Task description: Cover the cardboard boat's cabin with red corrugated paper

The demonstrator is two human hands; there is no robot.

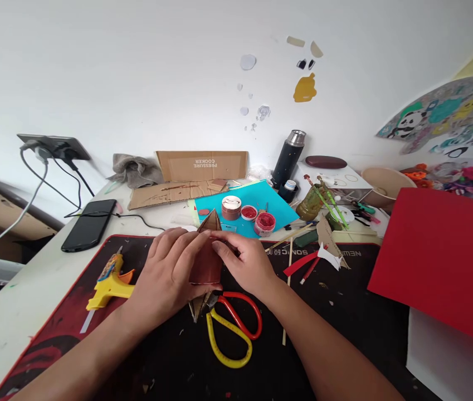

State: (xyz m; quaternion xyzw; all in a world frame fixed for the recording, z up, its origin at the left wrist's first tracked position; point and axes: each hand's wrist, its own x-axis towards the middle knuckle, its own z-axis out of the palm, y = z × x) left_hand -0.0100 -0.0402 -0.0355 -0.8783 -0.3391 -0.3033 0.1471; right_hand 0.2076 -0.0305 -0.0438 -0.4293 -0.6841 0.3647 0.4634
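Between my hands is a brown-painted cardboard model point(206, 268), with a pointed, dark-edged end at the top and another at the bottom. My left hand point(171, 267) wraps around its left side, the thumb along the lower edge. From the right, my right hand point(247, 259) presses thumb and forefinger against its upper right edge; whether a small piece lies under those fingertips is hidden. Just below the model lie scissors point(236, 328) with one red and one yellow handle, their blades partly covered. A yellow glue gun point(113, 281) rests left of my left hand.
Behind my hands, open red paint jars point(265, 224) stand on blue paper point(240, 195). A black flask point(288, 159) and a brush jar point(311, 203) are at the back. A phone point(89, 225) lies left, red sheets point(432, 262) right. Thin wooden sticks point(286, 312) lie on the black mat point(328, 345).
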